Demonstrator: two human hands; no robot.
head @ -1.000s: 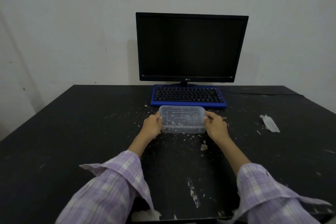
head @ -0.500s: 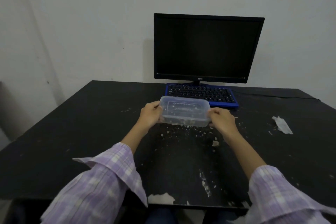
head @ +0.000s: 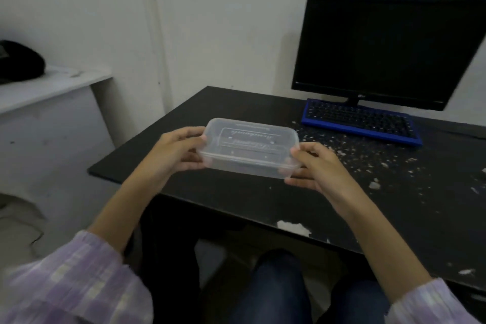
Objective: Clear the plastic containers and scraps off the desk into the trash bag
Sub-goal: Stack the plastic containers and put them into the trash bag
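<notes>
A clear rectangular plastic container (head: pixel 249 148) with its lid on is held above the left part of the black desk (head: pixel 236 192). My left hand (head: pixel 172 151) grips its left end, thumb on the lid. My right hand (head: pixel 314 166) grips its right end, with the thumb on the rim and fingers beneath. Small white scraps (head: pixel 368 155) lie scattered over the desk to the right of the container. No trash bag shows in the head view.
A black monitor (head: pixel 389 47) and a blue-framed keyboard (head: pixel 360 121) stand at the back right of the desk. A white shelf (head: pixel 47 87) with a dark object (head: pixel 18 62) is at the left. My legs (head: pixel 284 287) are under the desk's front edge.
Both hands have lifted the container off the desk and carried it left and toward me. My view has swung left, so the shelf and the desk's left corner now show.
</notes>
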